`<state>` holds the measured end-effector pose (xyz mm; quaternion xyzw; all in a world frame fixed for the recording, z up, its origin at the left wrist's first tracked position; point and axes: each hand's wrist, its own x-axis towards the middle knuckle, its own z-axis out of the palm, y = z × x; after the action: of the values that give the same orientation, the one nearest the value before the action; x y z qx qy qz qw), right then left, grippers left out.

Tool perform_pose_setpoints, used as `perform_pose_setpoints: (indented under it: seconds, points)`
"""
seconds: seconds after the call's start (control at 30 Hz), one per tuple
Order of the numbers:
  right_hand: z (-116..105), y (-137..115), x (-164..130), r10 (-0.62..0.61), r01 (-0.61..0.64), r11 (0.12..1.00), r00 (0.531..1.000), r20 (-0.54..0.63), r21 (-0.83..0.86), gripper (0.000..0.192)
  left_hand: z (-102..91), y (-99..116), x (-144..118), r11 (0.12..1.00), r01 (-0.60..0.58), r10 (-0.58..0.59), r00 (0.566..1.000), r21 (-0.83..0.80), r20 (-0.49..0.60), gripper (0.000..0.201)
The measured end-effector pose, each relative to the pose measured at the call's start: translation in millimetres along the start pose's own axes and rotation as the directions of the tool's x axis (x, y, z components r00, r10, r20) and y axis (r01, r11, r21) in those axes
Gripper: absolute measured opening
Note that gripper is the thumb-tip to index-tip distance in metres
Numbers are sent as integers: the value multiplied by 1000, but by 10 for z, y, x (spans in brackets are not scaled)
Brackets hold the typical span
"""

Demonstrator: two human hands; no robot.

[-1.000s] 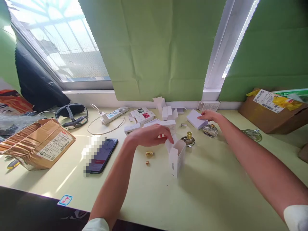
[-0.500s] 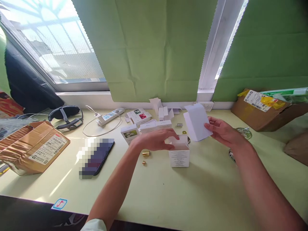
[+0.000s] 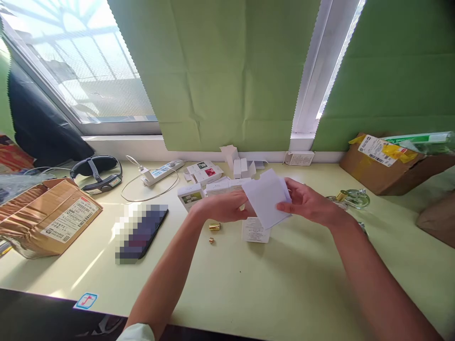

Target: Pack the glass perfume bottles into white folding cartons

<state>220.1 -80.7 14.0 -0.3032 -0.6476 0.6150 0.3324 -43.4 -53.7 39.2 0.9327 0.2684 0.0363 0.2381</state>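
Observation:
A folded sheet of white card point(image 3: 268, 199) is pinched in my right hand point(image 3: 307, 201), thumb on its near face. It hangs over a small white carton point(image 3: 256, 232) with printed text on its near side, hiding the carton's top. My left hand point(image 3: 225, 207) grips the carton from the left; the card covers its fingertips. Just below that hand lie a gold cylindrical cap point(image 3: 214, 227) and a tiny gold ring-like piece point(image 3: 211, 240). Behind the hand stands a white carton with a flower picture point(image 3: 190, 196), beside other white cartons point(image 3: 223, 186).
Glass perfume bottles point(image 3: 358, 198) lie to the right, one with a gold neck. Cardboard boxes point(image 3: 386, 166) point(image 3: 53, 218) flank the table. On the left are a phone point(image 3: 147, 234), a power strip point(image 3: 163, 173) with a cable and a black headset point(image 3: 96, 175).
My right hand has moved left and slightly down, bringing the white card over the carton. The carton and my left hand have shifted slightly left.

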Motion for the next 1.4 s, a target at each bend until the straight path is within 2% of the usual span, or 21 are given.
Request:
perform_pose_setpoints:
  seconds: [0.17,0.33,0.43,0.53,0.67,0.8,0.97,1.03,1.13,1.27,1.4]
  points:
    - [-56,-83,91,100,-92,994,984,150,-59,70,-29,-15,-2,1000,-1,3,998,-21,60,17]
    - [-67,-40,152,91,-84,995,986,143,-50,72,-17,-30,4,998,-8,12,998,-57,61,28]
    - [-115,9,135,52,-51,999,997,49,-18,68,-36,-26,-3,998,16,-15,1000,-60,23,33]
    - [-131,40,111,-32,40,992,997,-71,120,56,-66,-16,-23,998,57,-57,998,-2,-1,38]
    - [-79,49,139,-135,181,942,975,-175,284,65,-87,4,-50,996,64,-66,997,54,26,38]
    - [-90,80,181,-188,269,943,916,-355,194,70,-83,23,-43,994,85,-89,995,74,54,44]
    - [-119,71,165,-190,274,950,887,-420,150,61,-61,35,8,992,101,-103,994,75,31,47]
    - [-83,17,154,-167,242,959,904,-394,148,59,-46,37,26,993,89,-91,996,72,21,44]
    - [-18,-69,154,-174,212,970,947,-269,121,60,-29,43,32,993,85,-88,996,82,32,39]
    - [-3,-82,181,-174,178,984,979,-111,27,51,-28,45,16,992,104,-107,993,74,46,39]
    - [-45,-46,190,-174,175,985,983,-63,4,64,-28,34,7,991,113,-115,993,68,39,40]
